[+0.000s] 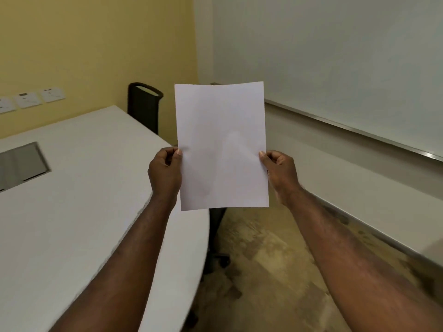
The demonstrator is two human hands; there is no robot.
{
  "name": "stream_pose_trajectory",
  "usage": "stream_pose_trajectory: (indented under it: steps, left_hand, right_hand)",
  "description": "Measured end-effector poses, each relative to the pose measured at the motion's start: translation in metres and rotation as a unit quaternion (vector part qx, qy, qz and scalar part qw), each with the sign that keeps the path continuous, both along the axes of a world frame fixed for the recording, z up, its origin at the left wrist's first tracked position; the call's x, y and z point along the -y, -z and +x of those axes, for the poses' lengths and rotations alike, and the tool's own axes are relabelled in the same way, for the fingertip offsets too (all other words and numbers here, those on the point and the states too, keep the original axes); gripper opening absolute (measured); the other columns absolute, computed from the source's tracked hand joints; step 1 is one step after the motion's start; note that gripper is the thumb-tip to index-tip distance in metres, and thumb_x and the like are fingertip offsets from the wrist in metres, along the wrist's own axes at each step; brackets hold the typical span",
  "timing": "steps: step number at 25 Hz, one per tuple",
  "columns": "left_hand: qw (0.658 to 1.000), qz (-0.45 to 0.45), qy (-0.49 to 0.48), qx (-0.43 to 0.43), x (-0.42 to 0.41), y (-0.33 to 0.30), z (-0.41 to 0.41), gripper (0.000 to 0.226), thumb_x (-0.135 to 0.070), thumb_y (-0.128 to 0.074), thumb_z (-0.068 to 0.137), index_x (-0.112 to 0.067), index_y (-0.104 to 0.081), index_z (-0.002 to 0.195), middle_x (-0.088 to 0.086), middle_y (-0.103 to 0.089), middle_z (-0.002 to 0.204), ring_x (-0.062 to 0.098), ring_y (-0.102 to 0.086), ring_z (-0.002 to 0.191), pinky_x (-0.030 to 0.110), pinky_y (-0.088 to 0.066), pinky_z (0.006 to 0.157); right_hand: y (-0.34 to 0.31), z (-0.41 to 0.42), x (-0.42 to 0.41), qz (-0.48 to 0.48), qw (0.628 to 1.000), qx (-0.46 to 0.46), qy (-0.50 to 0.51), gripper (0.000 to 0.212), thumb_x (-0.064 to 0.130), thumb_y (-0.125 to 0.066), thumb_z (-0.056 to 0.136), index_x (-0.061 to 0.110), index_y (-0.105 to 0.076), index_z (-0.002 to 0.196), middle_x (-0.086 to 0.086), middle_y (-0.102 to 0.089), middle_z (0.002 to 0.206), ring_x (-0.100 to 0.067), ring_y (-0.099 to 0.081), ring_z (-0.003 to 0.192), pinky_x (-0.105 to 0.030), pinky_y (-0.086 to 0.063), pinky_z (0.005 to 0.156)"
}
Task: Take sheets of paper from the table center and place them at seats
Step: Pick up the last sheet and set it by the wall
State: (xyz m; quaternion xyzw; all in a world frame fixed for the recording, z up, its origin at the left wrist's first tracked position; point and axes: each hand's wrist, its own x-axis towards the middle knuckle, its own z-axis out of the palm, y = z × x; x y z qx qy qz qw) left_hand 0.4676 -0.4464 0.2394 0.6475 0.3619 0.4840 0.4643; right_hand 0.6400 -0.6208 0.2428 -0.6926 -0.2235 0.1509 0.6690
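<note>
A blank white sheet of paper [221,144] is held upright in front of me, above the right edge of the white table [79,188]. My left hand [165,171] pinches its left edge and my right hand [279,171] pinches its right edge, thumbs on the near face. The sheet hides part of a dark chair behind it.
A black chair [143,104] stands at the table's far end against the yellow wall. A grey inset panel [21,164] sits in the tabletop at left. A whiteboard [347,68] with a metal ledge runs along the right wall. Patterned floor [263,271] lies between table and wall.
</note>
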Motion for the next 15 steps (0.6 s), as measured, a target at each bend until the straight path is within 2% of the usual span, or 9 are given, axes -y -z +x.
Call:
stream_pose_trajectory:
  steps: [2,3,5,8,12,15]
  left_hand:
    - [0.999,-0.004,0.031,0.002,0.034,-0.005,0.048,0.009,-0.028,-0.058,0.093,-0.024,-0.066,0.096,-0.013,-0.066,0.088,-0.009,-0.06,0.074,0.003,-0.044,0.06]
    - [0.999,-0.007,0.047,0.005,0.047,-0.007,0.069,0.009,-0.029,-0.058,0.093,-0.025,-0.065,0.096,-0.014,-0.066,0.087,-0.009,-0.06,0.074,0.002,-0.044,0.059]
    - [0.997,-0.008,0.076,0.003,0.069,-0.007,0.109,0.012,-0.029,-0.059,0.093,-0.022,-0.067,0.099,-0.011,-0.067,0.091,-0.002,-0.062,0.081,0.007,-0.047,0.065]
    - [0.994,-0.007,0.109,-0.012,0.088,-0.005,0.17,0.024,-0.03,-0.057,0.094,-0.014,-0.068,0.109,-0.004,-0.068,0.102,0.007,-0.061,0.092,0.021,-0.049,0.078]
    - [0.992,-0.017,0.122,-0.027,0.086,0.003,0.253,0.024,-0.029,-0.056,0.095,-0.015,-0.067,0.111,-0.008,-0.065,0.099,0.003,-0.059,0.089,0.018,-0.046,0.075]
    - [0.991,-0.023,0.125,-0.034,0.066,0.012,0.314,0.022,-0.027,-0.057,0.094,-0.015,-0.067,0.11,-0.009,-0.065,0.096,-0.002,-0.057,0.084,0.016,-0.045,0.073]
  right_hand:
    - [-0.003,0.038,0.043,-0.007,0.999,0.008,0.036,0.026,0.025,-0.061,0.094,0.0,-0.07,0.093,-0.029,-0.067,0.094,-0.022,-0.055,0.077,-0.037,-0.05,0.072]
    - [-0.003,0.055,0.061,-0.01,0.999,0.011,0.051,0.026,0.024,-0.061,0.094,0.0,-0.07,0.093,-0.031,-0.066,0.099,-0.022,-0.055,0.078,-0.041,-0.053,0.074]
    - [-0.004,0.086,0.091,-0.011,0.997,0.011,0.075,0.02,0.023,-0.06,0.094,0.008,-0.071,0.088,-0.02,-0.071,0.094,-0.022,-0.06,0.08,-0.044,-0.057,0.079]
    - [-0.001,0.136,0.119,-0.004,0.995,0.004,0.102,0.018,0.022,-0.059,0.095,0.019,-0.07,0.081,-0.001,-0.071,0.083,-0.019,-0.064,0.079,-0.036,-0.056,0.074]
    - [0.014,0.213,0.12,-0.008,0.992,-0.002,0.124,0.014,0.021,-0.059,0.095,0.014,-0.07,0.089,-0.002,-0.069,0.086,-0.019,-0.062,0.08,-0.036,-0.053,0.078]
    - [0.023,0.273,0.1,-0.011,0.992,0.0,0.126,0.015,0.022,-0.059,0.095,0.012,-0.069,0.091,-0.001,-0.069,0.085,-0.017,-0.061,0.077,-0.031,-0.051,0.073]
